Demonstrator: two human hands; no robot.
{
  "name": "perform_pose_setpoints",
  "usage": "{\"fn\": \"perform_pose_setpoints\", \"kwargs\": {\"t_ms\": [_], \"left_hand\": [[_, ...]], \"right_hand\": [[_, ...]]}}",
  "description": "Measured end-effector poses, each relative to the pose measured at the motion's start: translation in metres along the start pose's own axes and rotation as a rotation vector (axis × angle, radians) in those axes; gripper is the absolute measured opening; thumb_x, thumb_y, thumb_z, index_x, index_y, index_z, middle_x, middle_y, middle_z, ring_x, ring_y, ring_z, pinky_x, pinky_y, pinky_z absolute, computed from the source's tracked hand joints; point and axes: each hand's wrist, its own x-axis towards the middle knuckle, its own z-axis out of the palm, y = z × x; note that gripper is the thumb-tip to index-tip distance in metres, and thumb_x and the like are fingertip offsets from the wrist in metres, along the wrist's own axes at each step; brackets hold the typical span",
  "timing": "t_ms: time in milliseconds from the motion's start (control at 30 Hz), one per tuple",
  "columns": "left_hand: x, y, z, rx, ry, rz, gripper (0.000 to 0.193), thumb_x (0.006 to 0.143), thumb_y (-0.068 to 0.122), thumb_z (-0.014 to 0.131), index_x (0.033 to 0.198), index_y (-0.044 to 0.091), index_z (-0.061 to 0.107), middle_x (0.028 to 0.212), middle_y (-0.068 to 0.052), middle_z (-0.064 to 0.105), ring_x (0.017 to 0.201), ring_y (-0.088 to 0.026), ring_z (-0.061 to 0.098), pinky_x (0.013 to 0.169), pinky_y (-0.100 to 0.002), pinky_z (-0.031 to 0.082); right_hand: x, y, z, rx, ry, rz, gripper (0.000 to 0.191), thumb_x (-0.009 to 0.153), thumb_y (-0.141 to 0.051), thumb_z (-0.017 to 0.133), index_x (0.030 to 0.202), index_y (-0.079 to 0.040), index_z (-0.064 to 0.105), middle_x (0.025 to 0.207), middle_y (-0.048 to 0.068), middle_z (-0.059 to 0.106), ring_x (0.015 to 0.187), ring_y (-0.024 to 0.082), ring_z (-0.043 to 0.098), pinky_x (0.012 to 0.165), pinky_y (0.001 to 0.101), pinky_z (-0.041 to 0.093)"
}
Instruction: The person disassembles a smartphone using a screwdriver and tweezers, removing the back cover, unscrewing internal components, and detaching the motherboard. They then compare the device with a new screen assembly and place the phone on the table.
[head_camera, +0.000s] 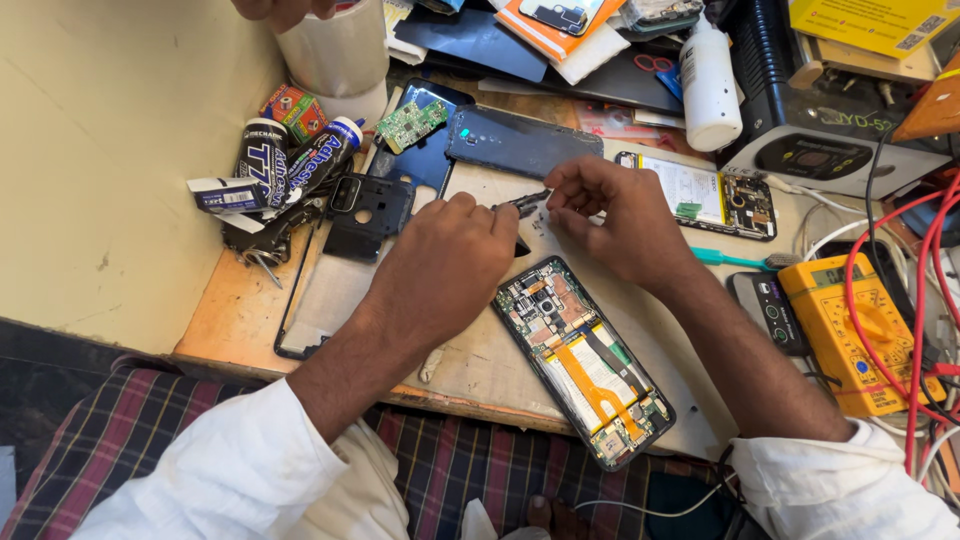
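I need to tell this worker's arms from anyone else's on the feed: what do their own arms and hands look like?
Both hands, the left hand and the right hand, are bare: no gloves, rings, watch or bands show. Each forearm is uncovered, with a loose white cloth sleeve pushed up and bunched near the elbow, the left sleeve and the right sleeve. No cables or markings are on either arm.

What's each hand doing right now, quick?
Left hand: closed, gripping one end of a small dark part.
Right hand: fingers pinched on the same part's other end.
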Motion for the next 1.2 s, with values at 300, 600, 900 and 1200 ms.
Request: {"fn": "perform_pose_setpoints", "kwargs": {"t_ms": [300, 600, 900, 1200], "left_hand": [[-0.001, -0.021, -0.005, -0.606, 0.117, -0.486, 0.012, 0.091, 0.006, 0.070, 0.095, -0.005, 0.072, 0.078, -0.021, 0.074, 0.065, -0.027, 0.073, 0.060, -0.039, 0.055], [0.011, -0.037, 0.023, -1.424, -0.012, -0.674, 0.020, 0.100, 0.008, 0.060, 0.109, -0.004, 0.074, 0.086, -0.006, 0.076, 0.068, -0.008, 0.069, 0.061, -0.022, 0.056], [0.018, -0.022, 0.031, -1.591, -0.044, -0.809, 0.025, 0.101, 0.014, 0.058, 0.113, -0.004, 0.071, 0.092, -0.007, 0.076, 0.076, -0.012, 0.069, 0.066, -0.024, 0.057], [0.027, -0.015, 0.046, -1.654, -0.072, -0.871, 0.031, 0.092, 0.008, 0.068, 0.121, -0.004, 0.068, 0.091, -0.011, 0.076, 0.077, -0.013, 0.073, 0.070, -0.026, 0.062]], "right_hand": [[-0.003, -0.007, 0.004, 0.487, 0.059, 0.132, 0.040, 0.089, -0.002, 0.073, 0.126, -0.001, 0.060, 0.109, 0.006, 0.069, 0.096, 0.010, 0.066, 0.087, 0.0264, 0.058], [-0.006, -0.011, -0.007, 0.935, -0.001, 0.384, 0.022, 0.099, -0.008, 0.063, 0.118, 0.003, 0.067, 0.101, 0.006, 0.072, 0.085, 0.011, 0.065, 0.078, 0.0290, 0.055], [-0.011, -0.006, -0.012, 0.894, 0.054, 0.428, 0.019, 0.093, -0.003, 0.064, 0.112, 0.001, 0.068, 0.101, 0.007, 0.075, 0.084, 0.009, 0.068, 0.077, 0.0274, 0.055], [-0.014, -0.005, -0.018, 0.799, 0.134, 0.370, 0.015, 0.096, -0.002, 0.066, 0.110, 0.002, 0.070, 0.098, 0.009, 0.077, 0.082, 0.010, 0.071, 0.078, 0.0269, 0.058]]}}
